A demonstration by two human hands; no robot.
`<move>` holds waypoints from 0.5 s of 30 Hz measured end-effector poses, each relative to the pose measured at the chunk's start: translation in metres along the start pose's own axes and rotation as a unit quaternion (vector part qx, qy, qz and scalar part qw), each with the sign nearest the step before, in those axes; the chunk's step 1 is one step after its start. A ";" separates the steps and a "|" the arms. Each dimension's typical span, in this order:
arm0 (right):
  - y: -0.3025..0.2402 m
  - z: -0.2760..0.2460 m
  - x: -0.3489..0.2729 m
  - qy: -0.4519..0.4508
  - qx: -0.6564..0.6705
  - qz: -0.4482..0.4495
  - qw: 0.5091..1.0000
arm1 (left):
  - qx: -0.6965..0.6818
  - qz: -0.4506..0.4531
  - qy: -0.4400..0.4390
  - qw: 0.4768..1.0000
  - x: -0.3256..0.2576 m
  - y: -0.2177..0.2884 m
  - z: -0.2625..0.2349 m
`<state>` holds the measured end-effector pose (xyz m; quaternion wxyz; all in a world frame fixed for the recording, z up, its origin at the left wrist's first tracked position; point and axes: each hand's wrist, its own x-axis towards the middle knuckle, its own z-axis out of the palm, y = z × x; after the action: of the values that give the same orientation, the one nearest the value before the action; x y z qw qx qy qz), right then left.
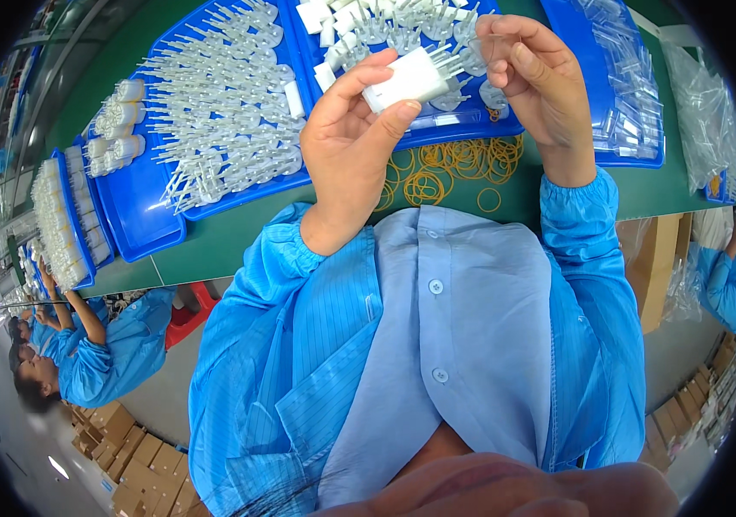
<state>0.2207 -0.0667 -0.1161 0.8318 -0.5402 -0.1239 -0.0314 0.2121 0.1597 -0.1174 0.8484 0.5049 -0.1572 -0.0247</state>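
My left hand (346, 138) is closed around a white block-shaped part (409, 79), fingers behind it and thumb along its lower edge. Several thin pale prongs stick out of its right end. To the right, my right hand (549, 90) is raised with thumb and fingertips pinched together. Something clear seems to be between them, too faint to name. Behind both hands lies a blue tray (462, 131) with white blocks and clear pronged pieces. Yellow rubber bands (462, 164) are scattered on the green table below my hands.
A blue tray (204, 209) at left holds many pale pronged pieces. Bundled white pieces (116, 151) and narrower trays sit farther left. At right are a blue tray (643, 153) of clear plastic pieces and clear bags (708, 121). Co-workers in blue (118, 353) sit at both sides.
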 end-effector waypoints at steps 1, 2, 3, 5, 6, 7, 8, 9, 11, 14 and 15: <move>0.000 -0.003 -0.002 0.008 0.007 0.012 1.000 | 0.006 0.006 -0.004 1.000 0.000 -0.001 0.000; 0.000 -0.003 -0.003 0.015 0.013 0.025 0.999 | 0.009 0.004 -0.007 1.000 0.000 -0.002 -0.001; 0.000 -0.001 -0.002 0.016 0.049 0.014 0.999 | 0.011 0.002 -0.009 1.000 -0.001 -0.003 -0.001; -0.003 0.012 0.004 0.016 0.124 -0.009 0.992 | 0.017 -0.001 -0.011 1.000 -0.001 -0.002 -0.001; -0.005 0.013 0.004 0.023 0.133 -0.004 0.991 | 0.019 -0.003 -0.010 1.000 -0.002 -0.001 0.000; -0.007 0.014 0.003 0.029 0.141 0.000 0.990 | 0.021 -0.003 -0.010 1.000 -0.002 -0.001 0.001; -0.008 0.014 0.003 0.035 0.149 0.004 0.988 | 0.024 -0.001 -0.011 1.000 -0.002 -0.001 0.001; -0.006 0.010 0.002 0.027 0.082 -0.009 0.996 | 0.028 0.002 -0.013 1.000 -0.002 0.000 0.001; -0.003 -0.003 -0.001 0.011 -0.055 -0.035 0.998 | 0.031 0.003 -0.013 0.999 -0.001 0.001 0.002; -0.006 -0.006 -0.003 -0.007 -0.127 -0.070 0.989 | 0.016 0.000 -0.008 1.000 0.000 0.002 0.005; -0.007 -0.003 -0.003 -0.003 -0.140 -0.082 0.987 | 0.000 0.000 -0.005 1.000 0.000 0.001 0.005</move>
<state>0.2169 -0.0729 -0.1123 0.7419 -0.6396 -0.1650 -0.1152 0.2101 0.1560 -0.1144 0.8477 0.5044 -0.1619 -0.0273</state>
